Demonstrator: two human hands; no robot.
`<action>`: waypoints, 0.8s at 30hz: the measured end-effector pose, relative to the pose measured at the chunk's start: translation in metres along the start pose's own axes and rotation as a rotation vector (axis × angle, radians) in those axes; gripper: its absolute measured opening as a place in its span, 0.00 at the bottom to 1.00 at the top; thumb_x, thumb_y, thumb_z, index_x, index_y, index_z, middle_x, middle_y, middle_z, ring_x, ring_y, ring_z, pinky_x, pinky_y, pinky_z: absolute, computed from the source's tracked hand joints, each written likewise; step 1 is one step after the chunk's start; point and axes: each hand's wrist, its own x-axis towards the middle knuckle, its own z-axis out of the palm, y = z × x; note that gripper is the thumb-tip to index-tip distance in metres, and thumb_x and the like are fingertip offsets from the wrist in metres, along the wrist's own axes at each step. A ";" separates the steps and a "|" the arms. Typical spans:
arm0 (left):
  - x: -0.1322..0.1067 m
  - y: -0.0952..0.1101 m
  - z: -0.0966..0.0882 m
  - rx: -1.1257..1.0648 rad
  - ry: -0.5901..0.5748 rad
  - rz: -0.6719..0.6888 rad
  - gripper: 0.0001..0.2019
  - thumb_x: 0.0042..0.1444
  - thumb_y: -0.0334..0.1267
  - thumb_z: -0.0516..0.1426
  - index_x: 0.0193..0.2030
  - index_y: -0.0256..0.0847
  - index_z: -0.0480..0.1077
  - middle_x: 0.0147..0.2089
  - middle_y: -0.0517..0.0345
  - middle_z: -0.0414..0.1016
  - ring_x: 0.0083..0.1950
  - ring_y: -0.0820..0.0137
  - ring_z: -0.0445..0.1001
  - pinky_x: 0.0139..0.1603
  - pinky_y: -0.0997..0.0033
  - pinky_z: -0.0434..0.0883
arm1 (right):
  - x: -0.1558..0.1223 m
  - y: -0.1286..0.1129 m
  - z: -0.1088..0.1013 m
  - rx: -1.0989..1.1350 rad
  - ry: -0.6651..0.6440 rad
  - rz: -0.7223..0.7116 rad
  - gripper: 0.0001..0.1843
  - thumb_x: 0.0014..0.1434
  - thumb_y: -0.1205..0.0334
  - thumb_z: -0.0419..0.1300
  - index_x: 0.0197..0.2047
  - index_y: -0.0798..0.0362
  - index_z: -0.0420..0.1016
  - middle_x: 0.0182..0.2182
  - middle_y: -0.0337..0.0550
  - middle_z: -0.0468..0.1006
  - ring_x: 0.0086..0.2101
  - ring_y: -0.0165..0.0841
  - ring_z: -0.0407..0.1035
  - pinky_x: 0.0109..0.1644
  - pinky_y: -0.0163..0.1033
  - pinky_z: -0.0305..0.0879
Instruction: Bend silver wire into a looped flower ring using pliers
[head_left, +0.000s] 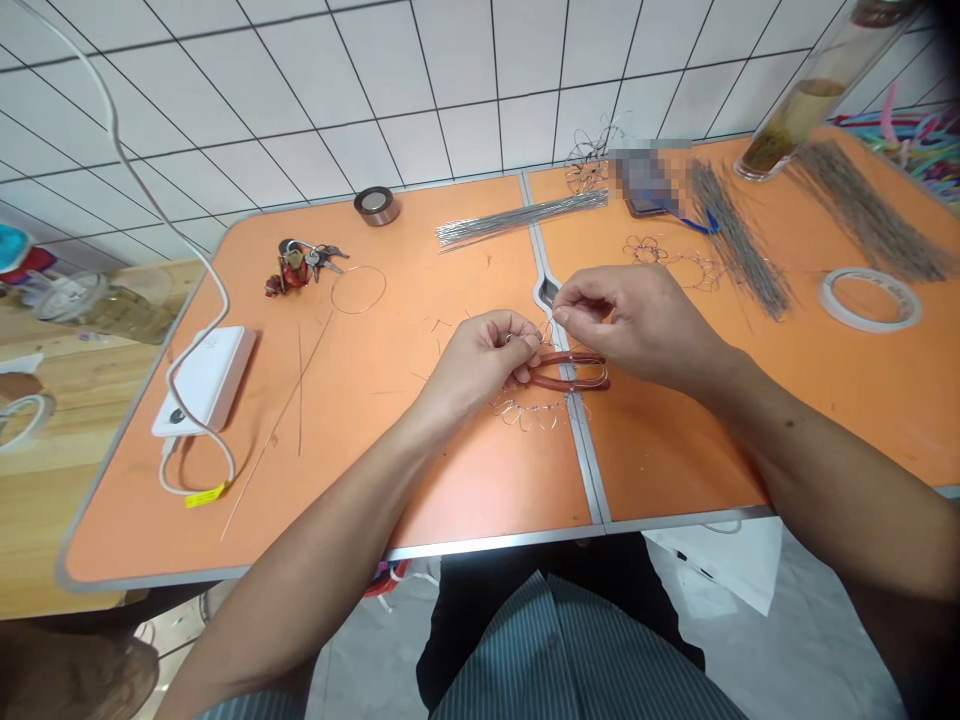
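Note:
My left hand (484,362) and my right hand (628,325) meet over the middle of the orange folding table (465,490). Both pinch a thin piece of wire (541,330) between fingertips; the wire is fine and hard to follow. Just below the hands lie red-handled pliers (576,372) on the table's centre seam. A looped wire flower shape (529,414) lies under my left hand.
A white power bank (206,378) with cable sits at the left, keys (300,264) and a wire ring (358,290) behind it. Straight wire bundles (517,220), (739,245) lie at the back. Tape rolls (376,205), (870,298) and a glass jar (806,105) stand around.

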 end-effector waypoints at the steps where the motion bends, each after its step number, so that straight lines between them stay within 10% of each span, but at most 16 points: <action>1: 0.000 0.000 0.000 -0.003 -0.019 -0.006 0.05 0.62 0.30 0.63 0.33 0.38 0.75 0.31 0.58 0.79 0.27 0.76 0.73 0.30 0.75 0.68 | 0.000 0.001 -0.001 0.002 -0.011 -0.012 0.08 0.63 0.65 0.61 0.32 0.50 0.78 0.27 0.39 0.76 0.29 0.34 0.66 0.36 0.44 0.52; 24: -0.003 0.000 0.004 0.192 0.111 0.170 0.06 0.66 0.32 0.59 0.36 0.42 0.71 0.27 0.61 0.74 0.28 0.71 0.72 0.32 0.70 0.67 | 0.002 0.000 0.010 0.195 -0.142 0.107 0.05 0.62 0.64 0.63 0.36 0.52 0.82 0.30 0.40 0.81 0.32 0.34 0.71 0.38 0.40 0.60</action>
